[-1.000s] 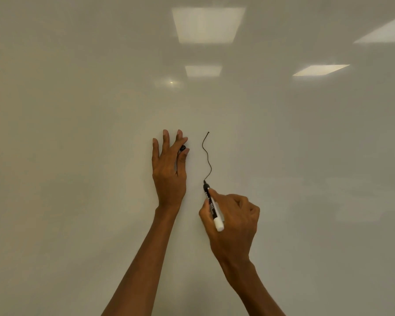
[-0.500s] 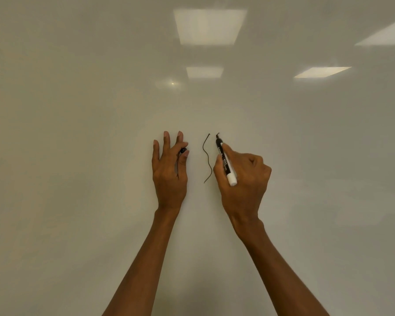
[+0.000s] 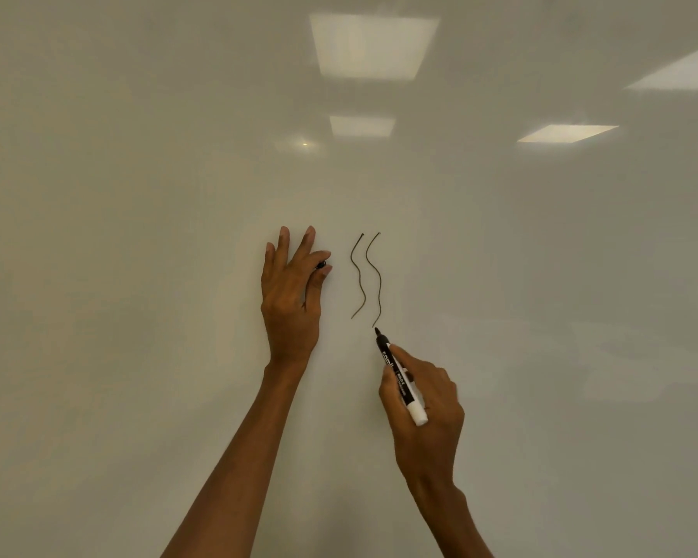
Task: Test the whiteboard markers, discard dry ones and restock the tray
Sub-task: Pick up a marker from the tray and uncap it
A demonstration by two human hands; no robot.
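I see the marker point(image 3: 399, 380) in the right hand point(image 3: 428, 412), grip curled round its barrel, tip at the foot of the right-hand of two wavy lines point(image 3: 374, 279) on the whiteboard point(image 3: 138, 195). The left hand point(image 3: 291, 300), just beside the lines, pinches a small black cap point(image 3: 321, 265).

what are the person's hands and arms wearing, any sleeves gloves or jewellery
Nothing shows as worn. The left hand and right hand are ungloved, with no rings visible on the fingers. The left forearm and right forearm are bare to the bottom edge of the frame: no sleeves, watch or bracelet in view.
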